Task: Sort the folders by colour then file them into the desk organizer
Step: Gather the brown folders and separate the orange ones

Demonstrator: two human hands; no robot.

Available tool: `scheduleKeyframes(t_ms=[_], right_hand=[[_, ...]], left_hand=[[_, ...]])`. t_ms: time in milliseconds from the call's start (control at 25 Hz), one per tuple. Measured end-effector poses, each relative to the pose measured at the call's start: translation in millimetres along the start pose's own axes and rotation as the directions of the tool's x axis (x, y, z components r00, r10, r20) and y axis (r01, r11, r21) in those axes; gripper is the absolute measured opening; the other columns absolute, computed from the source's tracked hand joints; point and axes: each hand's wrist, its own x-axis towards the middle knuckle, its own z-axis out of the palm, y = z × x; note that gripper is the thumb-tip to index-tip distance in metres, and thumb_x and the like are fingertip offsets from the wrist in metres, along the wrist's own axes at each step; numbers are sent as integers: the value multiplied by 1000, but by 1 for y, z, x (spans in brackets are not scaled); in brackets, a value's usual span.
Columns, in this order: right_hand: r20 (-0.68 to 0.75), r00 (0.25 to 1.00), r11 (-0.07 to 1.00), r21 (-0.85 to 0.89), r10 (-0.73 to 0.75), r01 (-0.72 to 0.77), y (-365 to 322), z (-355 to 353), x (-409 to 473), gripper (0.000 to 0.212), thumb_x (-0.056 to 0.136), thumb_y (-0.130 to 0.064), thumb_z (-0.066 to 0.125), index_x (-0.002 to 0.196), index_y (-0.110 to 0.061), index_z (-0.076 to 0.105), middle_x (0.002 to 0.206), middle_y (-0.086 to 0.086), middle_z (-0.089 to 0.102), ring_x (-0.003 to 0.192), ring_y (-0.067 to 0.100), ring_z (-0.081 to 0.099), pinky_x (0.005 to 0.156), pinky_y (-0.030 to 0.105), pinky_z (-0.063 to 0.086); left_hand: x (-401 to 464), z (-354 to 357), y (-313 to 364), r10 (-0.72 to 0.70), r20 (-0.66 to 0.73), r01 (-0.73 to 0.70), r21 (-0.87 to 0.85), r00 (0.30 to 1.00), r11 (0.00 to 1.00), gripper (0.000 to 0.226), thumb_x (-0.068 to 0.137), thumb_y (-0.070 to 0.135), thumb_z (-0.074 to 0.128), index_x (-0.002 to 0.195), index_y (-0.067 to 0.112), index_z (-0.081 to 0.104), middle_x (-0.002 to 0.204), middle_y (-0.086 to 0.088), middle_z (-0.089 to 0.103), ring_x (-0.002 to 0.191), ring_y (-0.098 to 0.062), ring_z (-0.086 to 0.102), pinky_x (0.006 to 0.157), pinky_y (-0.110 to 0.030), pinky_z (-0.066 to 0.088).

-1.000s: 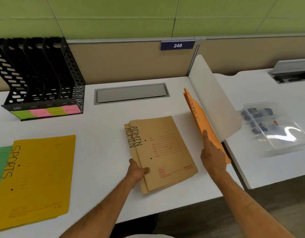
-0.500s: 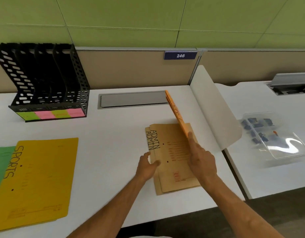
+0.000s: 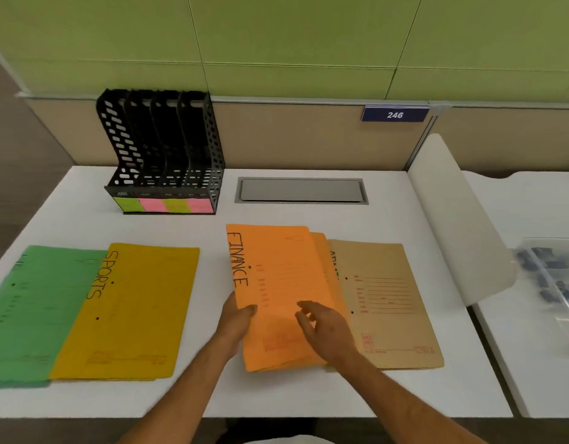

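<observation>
An orange folder [image 3: 276, 283] marked FINANCE lies flat in the middle of the white desk [image 3: 212, 395], with a second orange one peeking out under its right edge. It overlaps the brown folders [image 3: 388, 299] to its right. My left hand [image 3: 236, 325] grips the orange folder's left edge, thumb on top. My right hand [image 3: 328, 330] hovers over its lower right part with fingers spread. A yellow folder [image 3: 132, 309] marked SPORTS and a green folder [image 3: 30, 309] lie at the left. The black desk organizer [image 3: 163, 149] stands at the back left.
A grey cable hatch [image 3: 300, 190] is set into the desk behind the folders. A white curved divider [image 3: 453, 219] rises at the desk's right edge. Beyond it, a clear plastic bag [image 3: 552, 283] of dark clips lies on the neighbouring desk.
The orange folders, which my right hand held upright on edge, have come down flat, left of and partly over the brown folders. My left hand moved from the brown folders to the orange one.
</observation>
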Motion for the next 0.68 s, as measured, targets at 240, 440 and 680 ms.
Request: scheduleKeyframes(t_ms=[240,440,680], right_hand=[[273,829,854,-345,488,-389,97,4,-23,84,91,-43,59,155,-37,5,162,2,5,143,39,19,105,58,44],[303,777,810,-414,552,-415,96,25,-20,110,77,-62,67,146,-52,-18,159,1,-26,145,52,-5,103,72,36],[347,735,802,-392,583,-451,108,8,-5,107,81,-47,68,152,-46,-12,162,6,-25,144,58,-7,104,63,45]], left_hand=[[9,-79,-29,-42,-201,52,44,979,998,36,96,2,63,121,27,60,112,-2,71,91,-14,68,63,-28,55],[14,-100,-47,-71,-238,86,54,969,995,62,90,-2,70,141,24,48,128,-11,66,95,-19,67,69,-34,58],[24,-54,-37,24,-155,27,316,988,949,105,79,5,83,157,33,20,142,-8,57,127,-33,55,104,-53,47]])
